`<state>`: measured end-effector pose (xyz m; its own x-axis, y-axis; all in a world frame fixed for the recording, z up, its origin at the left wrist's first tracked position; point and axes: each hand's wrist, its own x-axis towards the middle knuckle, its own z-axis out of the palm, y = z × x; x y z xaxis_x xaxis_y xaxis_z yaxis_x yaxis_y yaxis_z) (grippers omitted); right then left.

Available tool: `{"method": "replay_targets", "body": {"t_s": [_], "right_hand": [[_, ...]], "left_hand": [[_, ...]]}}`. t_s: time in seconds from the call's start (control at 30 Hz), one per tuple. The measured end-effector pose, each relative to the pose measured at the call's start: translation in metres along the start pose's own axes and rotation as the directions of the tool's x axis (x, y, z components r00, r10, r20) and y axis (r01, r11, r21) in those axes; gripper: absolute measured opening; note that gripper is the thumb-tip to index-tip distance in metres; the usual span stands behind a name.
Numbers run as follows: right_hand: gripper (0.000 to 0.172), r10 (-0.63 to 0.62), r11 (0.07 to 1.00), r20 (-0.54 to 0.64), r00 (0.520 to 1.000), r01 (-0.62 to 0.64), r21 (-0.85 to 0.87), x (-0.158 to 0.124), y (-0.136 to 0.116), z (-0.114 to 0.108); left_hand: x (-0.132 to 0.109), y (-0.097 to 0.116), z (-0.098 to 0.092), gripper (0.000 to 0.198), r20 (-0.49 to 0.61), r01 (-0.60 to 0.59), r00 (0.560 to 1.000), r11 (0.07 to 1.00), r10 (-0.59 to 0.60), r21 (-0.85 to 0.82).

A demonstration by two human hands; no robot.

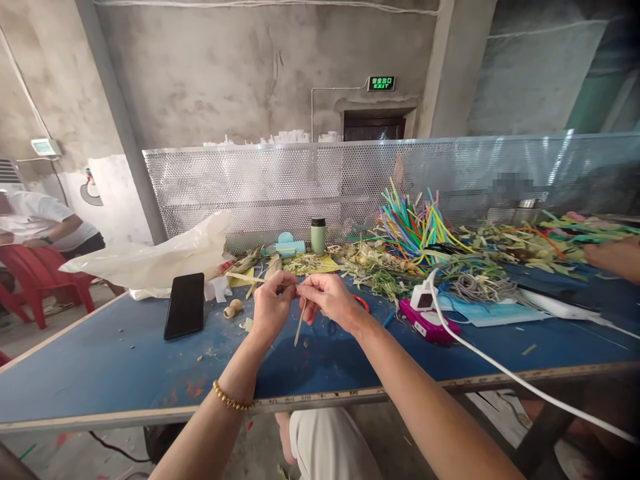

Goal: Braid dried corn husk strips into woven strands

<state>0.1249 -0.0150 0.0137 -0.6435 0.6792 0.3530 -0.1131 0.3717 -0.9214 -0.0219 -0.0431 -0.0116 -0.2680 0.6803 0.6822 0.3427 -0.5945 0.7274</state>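
Above the blue, pale-edged table (90, 381), the left hand (271, 308) and the right hand (331, 303) pinch a thin tan fibrous strip (299, 327); its end dangles loose, so work looks unfinished, with pale-green shredded plant strips (373, 269) lying unheld beyond.

Narrow tan strip (300, 325) between both hands (271, 303) (330, 300), one end dangling

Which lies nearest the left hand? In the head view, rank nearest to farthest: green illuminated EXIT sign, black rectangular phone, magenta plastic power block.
1. Black rectangular phone: on the blue-topped table, left of the left hand.
2. Magenta plastic power block: on the table, past the right hand.
3. Green illuminated EXIT sign: high on the grey wall.
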Motion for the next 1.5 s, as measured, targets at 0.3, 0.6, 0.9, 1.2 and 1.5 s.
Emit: {"method": "replay_targets", "body": {"t_s": [0.3,0.6,0.9,1.2,1.5], "right_hand": [[0.033,-0.086,0.964,-0.014,0.996,0.08,-0.252,0.0,0.003,0.001],[0.031,-0.246,0.779,-0.11,0.963,0.129,-0.614,0.0,0.0,-0.003],[0.042,-0.077,0.959,-0.067,0.995,0.056,-0.279,-0.002,-0.001,-0.01],[0.037,-0.114,0.935,-0.082,0.99,0.078,-0.346,0.0,0.005,-0.009],[0.01,-0.28,0.702,-0.04,0.959,0.176,-0.69,-0.002,0.004,-0.005]], "left_hand": [[0.001,0.002,0.001,0.004,-0.019,0.016,1.0,0.997,-0.017,-0.074],[-0.001,-0.002,-0.004,0.012,-0.01,-0.202,0.978,0.952,0.21,0.23],[-0.002,-0.001,-0.006,0.018,0.042,-0.275,0.961,0.917,0.275,0.29],[-0.002,0.002,-0.005,0.013,-0.008,-0.141,0.989,0.973,0.145,0.184],[-0.003,0.0,-0.007,0.019,0.091,-0.236,0.972,0.914,0.218,0.331]]}}
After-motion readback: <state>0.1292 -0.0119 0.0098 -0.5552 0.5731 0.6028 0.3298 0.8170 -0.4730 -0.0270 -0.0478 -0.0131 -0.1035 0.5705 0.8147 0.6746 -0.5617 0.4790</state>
